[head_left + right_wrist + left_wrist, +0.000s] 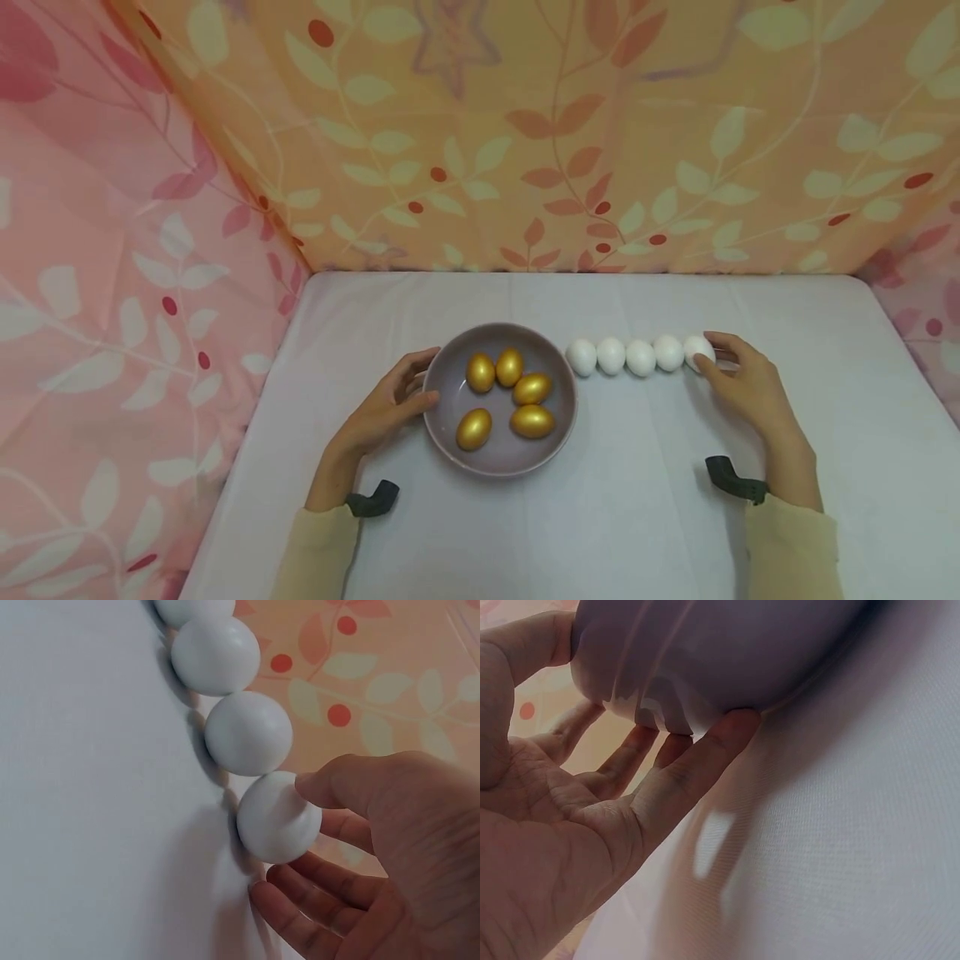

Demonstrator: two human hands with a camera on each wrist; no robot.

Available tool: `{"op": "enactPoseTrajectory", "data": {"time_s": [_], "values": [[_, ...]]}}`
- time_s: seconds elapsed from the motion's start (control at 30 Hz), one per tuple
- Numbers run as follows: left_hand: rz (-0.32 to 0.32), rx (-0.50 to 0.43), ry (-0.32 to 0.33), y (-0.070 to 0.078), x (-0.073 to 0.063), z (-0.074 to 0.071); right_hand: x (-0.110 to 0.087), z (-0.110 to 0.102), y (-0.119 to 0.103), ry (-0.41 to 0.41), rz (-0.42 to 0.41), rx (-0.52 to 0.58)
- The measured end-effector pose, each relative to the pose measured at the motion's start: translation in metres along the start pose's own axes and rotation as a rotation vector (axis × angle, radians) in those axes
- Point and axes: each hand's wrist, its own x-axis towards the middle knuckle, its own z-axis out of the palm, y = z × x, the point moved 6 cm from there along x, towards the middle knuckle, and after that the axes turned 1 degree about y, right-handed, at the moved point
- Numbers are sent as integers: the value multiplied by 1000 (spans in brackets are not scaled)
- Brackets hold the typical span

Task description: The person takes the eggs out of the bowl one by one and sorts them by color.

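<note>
A mauve bowl (499, 467) stands on the white table with several golden eggs (532, 422) inside. My left hand (386, 402) holds its left side, thumb at the rim. In the left wrist view the fingers (679, 780) spread along the bowl's outer wall (705, 660). To the right of the bowl, several white eggs (640, 358) form a row, side by side. My right hand (742, 379) grips the rightmost white egg (696, 350) between thumb and fingers. The right wrist view shows the thumb on top of that egg (274, 825) and fingertips (274, 896) below it.
White cloth covers the table (615, 517). Behind it hangs an orange curtain (480, 167) with a leaf pattern, and a pink patterned cloth (127, 350) hangs at the left. The row's left end is right at the bowl's rim. Both wrists wear dark bands.
</note>
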Motion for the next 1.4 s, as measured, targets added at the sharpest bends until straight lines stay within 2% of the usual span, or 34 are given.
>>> {"op": "enactPoseTrajectory", "data": {"time_s": [0.17,0.27,0.4,0.5,0.6,0.8,0.93,1.03,1.27,1.4], "values": [[-1,-15,4,0,-1,-1,1,1,1,-22,11,2],[4,-19,3,1,-1,-1,2,1,-6,-1,6,-6],[-8,-30,-4,1,-1,0,0,-5,-19,96,-32,-7],[-16,-38,-7,1,0,2,-2,-9,-33,164,-96,0],[-20,-41,-14,0,1,4,-5,-9,-51,180,-161,27],[-19,-42,-16,-2,1,4,-9,4,-98,88,-314,124],[-8,-31,-4,-2,1,0,-7,17,-128,36,-448,115],[-6,-34,-8,-1,1,1,-6,25,-146,-11,-519,92],[-10,-55,-3,1,1,-1,0,41,-190,-143,-626,58],[-5,-44,-10,1,2,-1,3,43,-207,-186,-636,17]]}}
